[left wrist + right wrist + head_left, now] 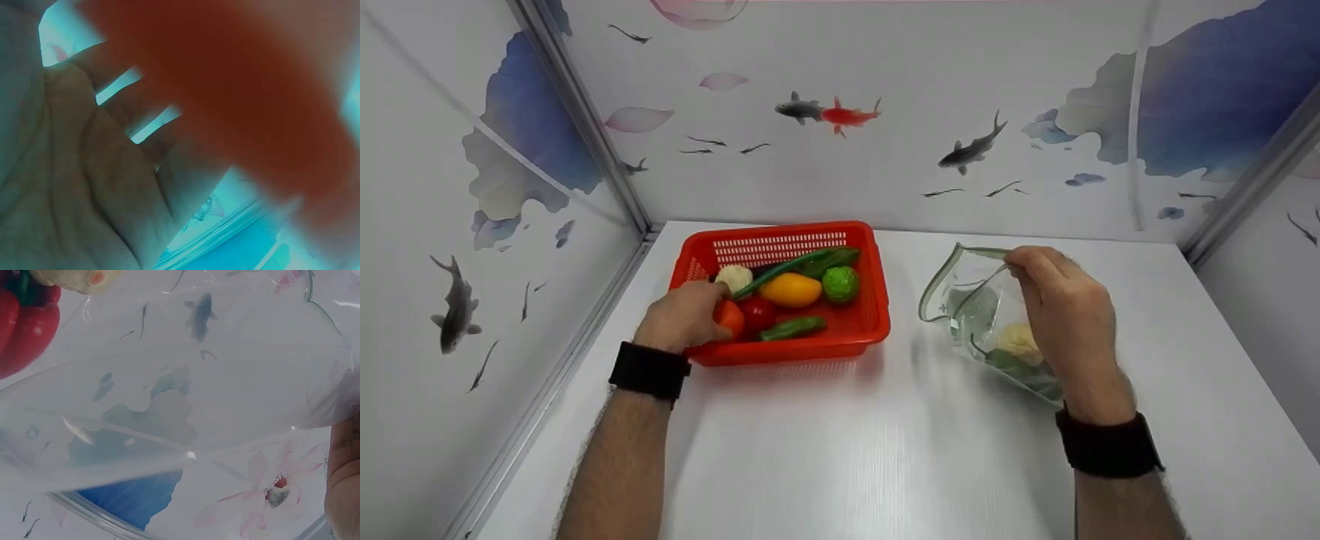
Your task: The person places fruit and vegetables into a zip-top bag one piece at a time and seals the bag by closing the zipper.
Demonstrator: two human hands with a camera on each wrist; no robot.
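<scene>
My left hand (679, 315) reaches over the near left corner of a red plastic basket (877, 315). Its thumb and fingers grip a round orange-coloured fruit (730, 318), whose exact kind I cannot tell. A blurred red-orange shape fills much of the left wrist view, in front of the palm (84, 169). On the right, my right hand (1069, 315) pinches the rim of a clear bag (960, 300) with a green edge. The bag's mouth gapes to the left. Inside lie a pale yellow lumpy vegetable (1020, 343) and something green with a stem; a red bell pepper (28, 326) shows in the right wrist view.
The basket also holds a red tomato-like piece (757, 311), a yellow mango-like fruit (791, 290), a small green cabbage (840, 284), a whitish piece (735, 278) and several long green vegetables. White panels with fish pictures enclose the white table (847, 450) at the back and sides.
</scene>
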